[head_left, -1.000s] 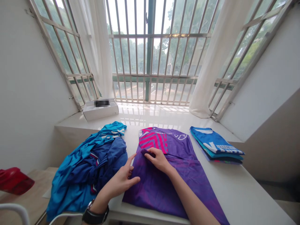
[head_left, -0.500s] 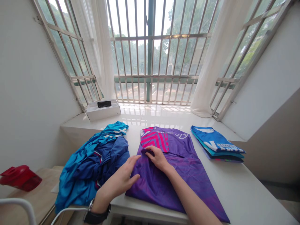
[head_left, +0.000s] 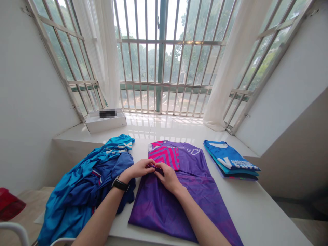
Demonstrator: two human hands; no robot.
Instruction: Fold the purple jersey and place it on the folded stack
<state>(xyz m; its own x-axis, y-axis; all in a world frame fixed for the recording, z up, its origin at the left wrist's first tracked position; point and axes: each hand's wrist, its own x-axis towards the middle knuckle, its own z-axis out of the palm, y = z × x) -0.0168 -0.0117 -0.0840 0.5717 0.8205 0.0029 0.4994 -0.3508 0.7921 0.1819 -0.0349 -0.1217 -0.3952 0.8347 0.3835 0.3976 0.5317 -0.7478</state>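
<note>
A purple shirt (head_left: 184,201) with a pink-striped panel lies flat on the white table (head_left: 258,212) in front of me. My left hand (head_left: 139,168), with a black watch at the wrist, pinches the shirt's left edge where the sleeve is folded in. My right hand (head_left: 166,177) rests right beside it, fingers curled onto the same dark purple fold. The two hands touch at the fingertips.
A heap of unfolded blue shirts (head_left: 89,184) lies left of the purple one. A stack of folded blue shirts (head_left: 230,160) sits at the right. A white box (head_left: 105,121) stands on the window ledge. A red object (head_left: 9,205) lies on the floor at left.
My left hand has moved forward from the shirt's lower left edge up to the sleeve fold, meeting my right hand. The right hand has stayed on the fold.
</note>
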